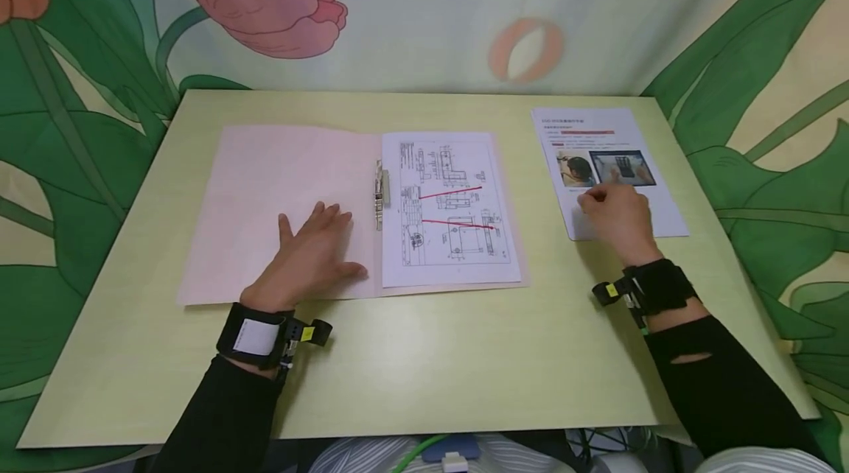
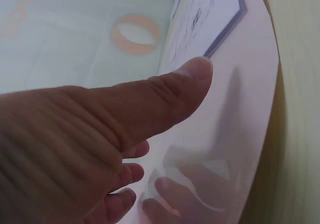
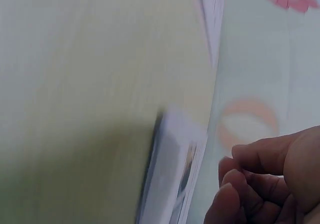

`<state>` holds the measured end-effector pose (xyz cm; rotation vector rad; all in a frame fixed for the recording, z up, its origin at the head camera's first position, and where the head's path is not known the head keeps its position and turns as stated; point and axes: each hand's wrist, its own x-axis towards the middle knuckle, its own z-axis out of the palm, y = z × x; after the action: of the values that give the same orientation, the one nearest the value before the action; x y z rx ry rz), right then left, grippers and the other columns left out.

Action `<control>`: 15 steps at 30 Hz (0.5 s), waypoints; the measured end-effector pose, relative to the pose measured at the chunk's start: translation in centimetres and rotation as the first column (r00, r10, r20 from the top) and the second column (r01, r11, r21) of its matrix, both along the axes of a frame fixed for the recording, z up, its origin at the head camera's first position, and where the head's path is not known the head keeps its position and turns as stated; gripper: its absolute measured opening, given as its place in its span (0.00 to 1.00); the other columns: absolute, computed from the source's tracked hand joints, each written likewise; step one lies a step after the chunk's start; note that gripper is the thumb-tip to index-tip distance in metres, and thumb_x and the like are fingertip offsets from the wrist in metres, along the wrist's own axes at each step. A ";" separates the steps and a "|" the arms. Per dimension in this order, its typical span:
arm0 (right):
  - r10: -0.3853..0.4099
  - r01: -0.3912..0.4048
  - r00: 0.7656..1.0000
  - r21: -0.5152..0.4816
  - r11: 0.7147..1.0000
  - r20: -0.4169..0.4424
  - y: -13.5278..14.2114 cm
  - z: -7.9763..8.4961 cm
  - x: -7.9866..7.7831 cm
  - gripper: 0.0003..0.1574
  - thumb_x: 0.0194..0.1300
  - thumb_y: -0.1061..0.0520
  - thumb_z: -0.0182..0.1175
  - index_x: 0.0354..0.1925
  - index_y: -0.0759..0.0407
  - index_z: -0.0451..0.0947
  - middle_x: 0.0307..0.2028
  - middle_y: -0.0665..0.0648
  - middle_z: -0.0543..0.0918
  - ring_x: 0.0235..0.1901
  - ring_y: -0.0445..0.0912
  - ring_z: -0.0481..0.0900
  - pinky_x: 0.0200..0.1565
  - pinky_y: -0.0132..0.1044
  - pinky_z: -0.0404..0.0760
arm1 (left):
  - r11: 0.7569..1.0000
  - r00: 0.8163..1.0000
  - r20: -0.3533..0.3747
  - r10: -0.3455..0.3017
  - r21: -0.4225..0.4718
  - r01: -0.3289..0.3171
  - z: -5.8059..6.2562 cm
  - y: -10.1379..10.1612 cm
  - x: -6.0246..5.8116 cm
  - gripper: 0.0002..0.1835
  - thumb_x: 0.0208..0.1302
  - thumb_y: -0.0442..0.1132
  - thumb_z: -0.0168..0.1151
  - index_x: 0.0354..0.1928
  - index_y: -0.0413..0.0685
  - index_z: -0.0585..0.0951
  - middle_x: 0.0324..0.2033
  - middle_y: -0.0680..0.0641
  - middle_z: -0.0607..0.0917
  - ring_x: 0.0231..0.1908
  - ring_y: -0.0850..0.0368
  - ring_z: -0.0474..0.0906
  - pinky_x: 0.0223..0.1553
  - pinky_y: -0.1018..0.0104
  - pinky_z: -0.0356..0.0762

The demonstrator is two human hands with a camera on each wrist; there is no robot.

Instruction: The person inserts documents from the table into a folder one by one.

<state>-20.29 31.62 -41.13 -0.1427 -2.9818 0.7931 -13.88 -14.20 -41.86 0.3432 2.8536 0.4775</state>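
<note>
My left hand (image 1: 301,259) rests spread on the inside of the pink folder (image 1: 285,163), on its left cover. In the left wrist view the thumb (image 2: 165,93) extends over the glossy cover, which mirrors the fingers. A metal clip (image 1: 379,194) sits at the folder's spine. Beside it lies a stack of printed drawings (image 1: 451,208) marked with two red lines. Above the stack of sheets (image 1: 617,135) at the right, which carries text and two photos, hovers my right hand (image 1: 620,219). Its fingers are loosely curled, thumb close to the index finger, with nothing visible between them.
The pale table (image 1: 431,362) carries the folder and the sheets. A curtain (image 1: 424,16) with flower prints hangs behind its far edge. Cables and a green cord (image 1: 418,452) show below the near edge.
</note>
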 end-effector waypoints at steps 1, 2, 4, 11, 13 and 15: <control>-0.024 0.024 1.000 0.012 1.000 -0.004 1.0 0.0 -0.3 0.21 0.70 0.49 0.53 0.41 0.66 0.82 0.36 0.68 0.84 0.31 0.58 0.77 0.26 0.45 0.69 | 1.000 1.000 0.006 0.012 -0.004 -0.012 -0.1 -0.1 0.0 0.54 0.48 0.60 0.73 0.72 0.42 0.59 0.74 0.36 0.54 0.73 0.40 0.39 0.61 0.21 0.26; -0.046 0.046 0.999 0.029 0.999 -0.006 2.0 0.1 -0.7 0.22 0.70 0.49 0.53 0.42 0.67 0.82 0.37 0.70 0.84 0.32 0.59 0.77 0.27 0.46 0.69 | 1.000 1.000 0.010 0.019 -0.005 -0.019 -0.2 -0.2 -0.1 0.56 0.47 0.61 0.73 0.73 0.42 0.59 0.74 0.36 0.53 0.74 0.40 0.39 0.61 0.21 0.26; -0.096 0.095 0.995 0.061 0.994 0.008 3.8 0.1 -1.4 0.24 0.70 0.48 0.52 0.45 0.69 0.80 0.44 0.73 0.82 0.36 0.63 0.77 0.28 0.49 0.69 | 1.000 0.999 0.022 0.024 -0.008 -0.024 -0.5 -0.3 -0.1 0.59 0.44 0.63 0.74 0.73 0.42 0.57 0.75 0.36 0.51 0.74 0.40 0.37 0.61 0.21 0.25; -0.163 0.133 0.973 0.183 0.974 0.160 9.0 -0.6 -2.2 0.40 0.67 0.41 0.53 0.51 0.81 0.70 0.45 0.81 0.75 0.43 0.70 0.70 0.33 0.57 0.71 | 1.000 0.999 0.045 0.024 -0.018 -0.023 -1.2 -0.3 -0.1 0.61 0.41 0.63 0.75 0.73 0.42 0.56 0.75 0.37 0.49 0.73 0.39 0.35 0.60 0.20 0.25; -0.173 0.133 0.965 0.197 0.971 0.198 9.8 -0.9 -2.0 0.44 0.66 0.38 0.54 0.46 0.83 0.72 0.39 0.79 0.76 0.39 0.68 0.71 0.29 0.54 0.71 | 1.000 0.999 0.046 0.020 -0.019 -0.019 -1.3 -0.3 0.0 0.61 0.41 0.62 0.76 0.73 0.42 0.56 0.75 0.37 0.49 0.73 0.39 0.35 0.60 0.20 0.25; -0.180 0.133 0.959 0.210 0.969 0.221 10.2 -1.1 -1.9 0.47 0.64 0.34 0.55 0.42 0.83 0.73 0.32 0.76 0.76 0.34 0.64 0.71 0.24 0.50 0.70 | 1.000 0.999 0.043 0.015 -0.018 -0.014 -1.4 -0.2 0.0 0.61 0.41 0.62 0.76 0.73 0.41 0.56 0.75 0.37 0.49 0.73 0.39 0.34 0.60 0.21 0.25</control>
<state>-22.21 41.85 -42.25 -0.4930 -3.1953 0.4975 -13.88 -14.41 -43.23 0.3051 2.8190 0.4565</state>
